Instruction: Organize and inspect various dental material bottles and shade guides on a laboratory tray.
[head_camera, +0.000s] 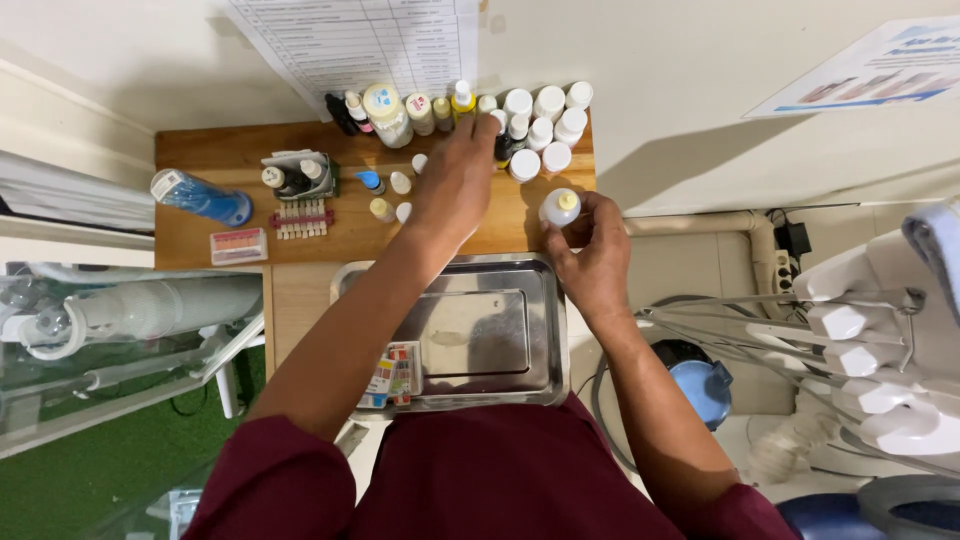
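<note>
Right hand (592, 250): we see it gripping a small white bottle with a yellow cap (560, 207), at the wooden shelf's (200, 240) front edge.
Left hand (455, 180): fingers extended into the cluster of white bottles (540, 130); whether it grips one, we cannot tell.
Steel tray (545, 330): just below the shelf, between both forearms.

At twelve o'clock a printed sheet (360, 40) hangs on the wall above my wooden shelf (215, 150). At ten o'clock lies a blue capped tube (200, 197), with a small colour-strip box (238, 245) just below it and a tooth shade guide (301, 219) beside that. Straight below me sits a steel tray (540, 330). At three o'clock white instrument holders (860, 340) stand; at nine, a clear plastic case (120, 320).
</note>
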